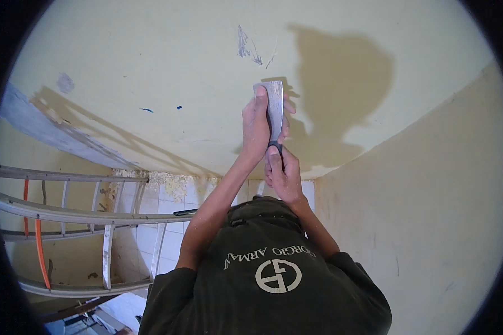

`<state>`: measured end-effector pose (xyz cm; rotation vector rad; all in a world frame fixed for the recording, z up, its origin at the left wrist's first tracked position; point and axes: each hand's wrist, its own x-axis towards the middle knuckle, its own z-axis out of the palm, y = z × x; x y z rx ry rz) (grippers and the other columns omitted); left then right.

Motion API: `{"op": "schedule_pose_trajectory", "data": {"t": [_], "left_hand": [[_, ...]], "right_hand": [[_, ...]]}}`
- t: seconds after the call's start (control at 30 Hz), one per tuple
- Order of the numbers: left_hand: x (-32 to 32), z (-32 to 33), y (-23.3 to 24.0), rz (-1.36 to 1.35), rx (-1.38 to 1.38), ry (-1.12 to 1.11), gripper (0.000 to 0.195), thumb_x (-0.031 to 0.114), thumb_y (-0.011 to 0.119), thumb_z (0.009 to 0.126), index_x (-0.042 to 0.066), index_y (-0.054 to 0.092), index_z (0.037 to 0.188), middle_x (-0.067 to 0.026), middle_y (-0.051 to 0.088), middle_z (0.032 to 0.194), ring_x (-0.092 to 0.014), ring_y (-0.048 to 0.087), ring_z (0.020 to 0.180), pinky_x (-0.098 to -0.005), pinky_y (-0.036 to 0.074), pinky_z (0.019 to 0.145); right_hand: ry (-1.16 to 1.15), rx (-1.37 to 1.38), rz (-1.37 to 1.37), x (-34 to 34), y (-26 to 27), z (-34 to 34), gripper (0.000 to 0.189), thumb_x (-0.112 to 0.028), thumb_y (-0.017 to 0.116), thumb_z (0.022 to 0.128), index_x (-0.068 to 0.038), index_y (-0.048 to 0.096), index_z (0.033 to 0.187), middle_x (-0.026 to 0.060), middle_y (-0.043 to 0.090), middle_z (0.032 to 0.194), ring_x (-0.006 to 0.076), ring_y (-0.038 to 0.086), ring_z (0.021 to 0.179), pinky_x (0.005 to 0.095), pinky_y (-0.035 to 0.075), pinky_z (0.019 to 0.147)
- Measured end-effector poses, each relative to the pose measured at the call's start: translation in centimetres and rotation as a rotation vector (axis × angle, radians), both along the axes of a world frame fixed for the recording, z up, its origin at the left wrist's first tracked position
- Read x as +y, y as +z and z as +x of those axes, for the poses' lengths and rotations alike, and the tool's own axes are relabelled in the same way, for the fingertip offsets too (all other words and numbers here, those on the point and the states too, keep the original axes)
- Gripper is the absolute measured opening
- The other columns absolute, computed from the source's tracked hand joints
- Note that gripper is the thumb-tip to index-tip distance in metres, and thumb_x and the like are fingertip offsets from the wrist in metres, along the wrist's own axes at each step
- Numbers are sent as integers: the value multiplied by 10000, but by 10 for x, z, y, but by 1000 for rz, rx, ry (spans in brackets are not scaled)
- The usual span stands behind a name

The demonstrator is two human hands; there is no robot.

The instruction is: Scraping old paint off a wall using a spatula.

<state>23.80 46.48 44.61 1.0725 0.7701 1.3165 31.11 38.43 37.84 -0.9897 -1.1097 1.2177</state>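
Note:
A putty knife (276, 111) with a wide metal blade and dark handle is upright in the picture, in front of a cream-painted wall (184, 75). My left hand (257, 125) grips the blade, its thumb on the near face and its fingers behind, partly hidden. Just below, my right hand (284, 173) is closed around the handle, thumb on top. Whether the blade's tip touches the wall cannot be told. Grey scraped marks (244, 44) show on the wall above the blade, and two small dark-blue marks (146, 110) lie to the left.
An aluminium stepladder (67, 214) with orange straps stands at the left. Behind it are white tiles (172, 234) with flaking paint above. A dark, slim object (185, 212) lies by the ladder rail. Another wall (402, 188) meets the cream one at the right. Assorted items (96, 320) lie lower left.

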Motion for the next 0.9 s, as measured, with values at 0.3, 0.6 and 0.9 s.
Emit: {"op": "schedule_pose_trajectory", "data": {"t": [0.3, 0.6, 0.9], "left_hand": [[36, 20, -3, -109, -29, -66, 573, 564, 365, 1000, 16, 516, 927, -37, 496, 560, -80, 344, 330, -220, 269, 328], [31, 27, 1, -222, -78, -17, 554, 557, 379, 999, 25, 526, 959, -41, 547, 620, -80, 406, 389, -209, 309, 363], [39, 31, 16, -138, -106, -124, 491, 471, 332, 1040, 18, 512, 978, -57, 576, 644, -77, 389, 387, -209, 301, 379]], "right_hand": [[-237, -304, 215, 36, -7, 5, 277, -223, 419, 1030, 26, 529, 979, 33, 482, 573, 103, 454, 497, 289, 386, 480], [-143, -308, 179, 40, -14, 22, 268, -205, 411, 1031, 25, 513, 938, 10, 478, 552, 84, 446, 471, 273, 366, 447], [-123, -389, 237, 49, -10, 34, 265, -193, 390, 1029, 43, 506, 994, 27, 516, 574, 106, 493, 480, 270, 391, 462]]}}
